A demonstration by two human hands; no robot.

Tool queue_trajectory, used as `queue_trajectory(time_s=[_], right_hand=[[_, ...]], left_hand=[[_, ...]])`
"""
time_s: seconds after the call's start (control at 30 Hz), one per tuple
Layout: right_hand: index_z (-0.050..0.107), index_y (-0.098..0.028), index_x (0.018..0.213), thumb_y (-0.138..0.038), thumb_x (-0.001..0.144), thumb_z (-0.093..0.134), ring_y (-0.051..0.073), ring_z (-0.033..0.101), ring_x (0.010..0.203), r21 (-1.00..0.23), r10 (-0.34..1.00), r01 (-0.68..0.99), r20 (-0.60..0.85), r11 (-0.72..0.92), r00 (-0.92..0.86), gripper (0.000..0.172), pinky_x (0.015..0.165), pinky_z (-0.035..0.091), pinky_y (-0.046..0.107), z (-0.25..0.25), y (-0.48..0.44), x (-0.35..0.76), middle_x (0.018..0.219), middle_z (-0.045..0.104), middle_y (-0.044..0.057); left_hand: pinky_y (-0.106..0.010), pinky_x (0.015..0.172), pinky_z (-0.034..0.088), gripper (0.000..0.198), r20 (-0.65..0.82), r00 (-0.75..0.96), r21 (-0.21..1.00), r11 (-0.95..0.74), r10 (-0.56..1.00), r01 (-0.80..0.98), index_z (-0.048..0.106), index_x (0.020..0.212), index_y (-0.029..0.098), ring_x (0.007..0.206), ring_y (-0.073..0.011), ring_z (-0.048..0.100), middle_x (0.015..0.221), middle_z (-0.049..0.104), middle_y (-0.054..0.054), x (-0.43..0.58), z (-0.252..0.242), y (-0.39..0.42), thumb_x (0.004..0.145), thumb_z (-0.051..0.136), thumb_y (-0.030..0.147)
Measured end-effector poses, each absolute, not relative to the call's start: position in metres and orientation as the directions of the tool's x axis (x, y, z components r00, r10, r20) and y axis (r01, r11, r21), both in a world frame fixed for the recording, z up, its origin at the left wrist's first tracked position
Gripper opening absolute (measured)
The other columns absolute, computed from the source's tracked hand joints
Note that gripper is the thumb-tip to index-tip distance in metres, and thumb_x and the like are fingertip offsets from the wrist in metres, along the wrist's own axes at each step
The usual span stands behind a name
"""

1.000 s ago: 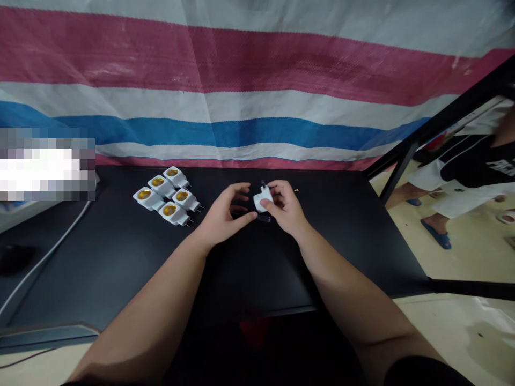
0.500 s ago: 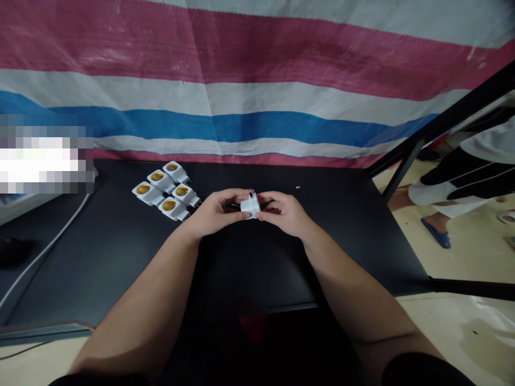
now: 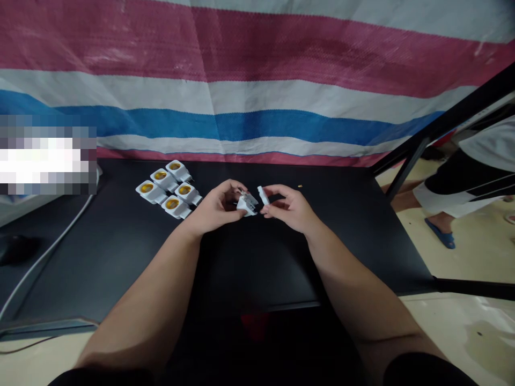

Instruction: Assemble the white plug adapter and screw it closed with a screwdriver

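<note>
My left hand [image 3: 219,209] is closed on a white plug-in lamp socket [image 3: 246,205], its metal parts and inside showing on the right side. A thin white cover [image 3: 263,195] is pinched between the thumb and fingers of my right hand [image 3: 290,206]. A narrow gap separates cover and socket, both held just above the black table [image 3: 257,257]. Left of my left hand lie several white lamp sockets [image 3: 172,205] with gold-coloured threaded insides facing up and plug pins pointing right.
A tiny brass-coloured piece [image 3: 300,186] lies beyond my right hand. On the left are a white cable [image 3: 52,246], a black mouse [image 3: 16,249] and a blurred-out bright object. A striped sheet [image 3: 257,126] hangs behind the table. A person in blue slippers [image 3: 440,233] stands at the right.
The white piece between my hands has come apart. My right hand has moved slightly right with the cover, while the socket body stays in my left hand, tilted.
</note>
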State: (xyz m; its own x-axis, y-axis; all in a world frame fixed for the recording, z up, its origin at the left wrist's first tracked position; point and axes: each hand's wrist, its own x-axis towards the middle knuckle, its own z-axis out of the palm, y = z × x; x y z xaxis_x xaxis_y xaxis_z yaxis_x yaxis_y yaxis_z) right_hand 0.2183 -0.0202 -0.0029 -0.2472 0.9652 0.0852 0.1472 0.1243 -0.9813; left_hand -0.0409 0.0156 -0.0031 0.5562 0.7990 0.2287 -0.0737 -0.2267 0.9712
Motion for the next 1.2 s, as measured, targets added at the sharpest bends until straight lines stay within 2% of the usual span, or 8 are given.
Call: queue_trajectory(time_s=[0.13,0.3,0.5,0.63,0.9,1.07,1.13,1.2], right_hand=[[0.077,-0.025,0.124,-0.035,0.086,0.085,0.023,0.073,0.091,-0.792,0.947,0.531,0.313,0.301,-0.071,0.04,0.077,0.062,0.04,-0.01,-0.012,0.227,0.116,0.076,0.009],[0.079,-0.023,0.121,-0.033,0.087,0.084,0.031,0.071,0.109,-0.602,0.952,0.762,0.3,0.238,-0.061,0.035,0.102,0.058,0.054,-0.019,-0.008,0.229,0.114,0.075,0.011],[0.078,-0.028,0.127,-0.041,0.105,0.063,0.021,0.072,0.089,-0.757,0.88,0.45,0.431,0.474,-0.201,0.029,0.088,0.064,0.045,-0.001,-0.02,0.216,0.118,0.07,0.009],[0.073,-0.03,0.129,-0.042,0.101,0.072,0.021,0.074,0.091,-0.857,0.89,0.276,0.364,0.436,-0.274,0.031,0.084,0.066,0.042,0.001,-0.027,0.209,0.113,0.073,0.007],[0.072,-0.027,0.119,-0.033,0.097,0.077,0.021,0.075,0.089,-0.86,0.898,0.303,0.32,0.409,-0.303,0.023,0.084,0.065,0.041,-0.004,-0.026,0.208,0.108,0.077,0.006],[0.068,-0.025,0.11,-0.033,0.093,0.08,0.018,0.071,0.08,-0.831,0.903,0.364,0.346,0.42,-0.253,0.023,0.077,0.06,0.036,-0.004,-0.023,0.215,0.095,0.075,0.003],[0.067,-0.025,0.109,-0.033,0.093,0.08,0.017,0.07,0.078,-0.826,0.904,0.374,0.352,0.421,-0.241,0.023,0.076,0.059,0.035,-0.006,-0.022,0.217,0.093,0.073,0.002],[0.067,-0.025,0.108,-0.034,0.092,0.08,0.017,0.068,0.077,-0.82,0.904,0.388,0.345,0.422,-0.254,0.022,0.075,0.058,0.035,-0.007,-0.02,0.219,0.089,0.071,0.001]], left_hand=[[-0.027,0.082,0.057,0.044,0.226,0.492,0.974,-0.206,0.841,-0.097,0.055,0.106,0.021,0.095,-0.0153,0.07,0.115,0.07,-0.006,-0.039,-0.003,0.016,0.077,0.087,0.015],[-0.028,0.081,0.057,0.042,0.229,0.472,0.971,-0.235,0.851,-0.047,0.053,0.101,0.021,0.096,-0.016,0.069,0.115,0.068,-0.005,-0.036,-0.006,0.015,0.077,0.088,0.02],[-0.034,0.09,0.06,0.044,0.293,0.429,0.947,-0.321,0.854,-0.009,0.056,0.095,0.02,0.103,-0.0202,0.073,0.113,0.073,-0.007,-0.034,0.0,0.012,0.075,0.095,0.026],[-0.036,0.091,0.062,0.042,0.345,0.387,0.93,-0.367,0.855,-0.02,0.058,0.092,0.02,0.103,-0.0212,0.075,0.116,0.076,-0.009,-0.032,0.005,0.009,0.075,0.095,0.027],[-0.032,0.081,0.06,0.041,0.254,0.508,0.951,-0.307,0.823,0.023,0.059,0.105,0.02,0.097,-0.0199,0.073,0.118,0.07,-0.01,-0.03,0.002,0.005,0.08,0.09,0.029],[-0.029,0.068,0.048,0.026,0.354,0.347,0.759,-0.483,0.869,0.436,0.064,0.097,0.021,0.077,-0.0155,0.058,0.087,0.06,-0.001,-0.036,0.035,-0.002,0.083,0.083,0.03],[-0.028,0.062,0.042,0.018,0.252,0.337,0.759,-0.401,0.907,0.513,0.06,0.087,0.021,0.068,-0.0138,0.053,0.078,0.059,0.002,-0.044,0.06,-0.027,0.09,0.076,0.03],[-0.028,0.057,0.042,0.024,0.078,0.532,0.842,-0.341,0.843,0.418,0.061,0.082,0.023,0.064,-0.014,0.054,0.076,0.061,0.002,-0.06,0.083,-0.069,0.091,0.077,0.038]])
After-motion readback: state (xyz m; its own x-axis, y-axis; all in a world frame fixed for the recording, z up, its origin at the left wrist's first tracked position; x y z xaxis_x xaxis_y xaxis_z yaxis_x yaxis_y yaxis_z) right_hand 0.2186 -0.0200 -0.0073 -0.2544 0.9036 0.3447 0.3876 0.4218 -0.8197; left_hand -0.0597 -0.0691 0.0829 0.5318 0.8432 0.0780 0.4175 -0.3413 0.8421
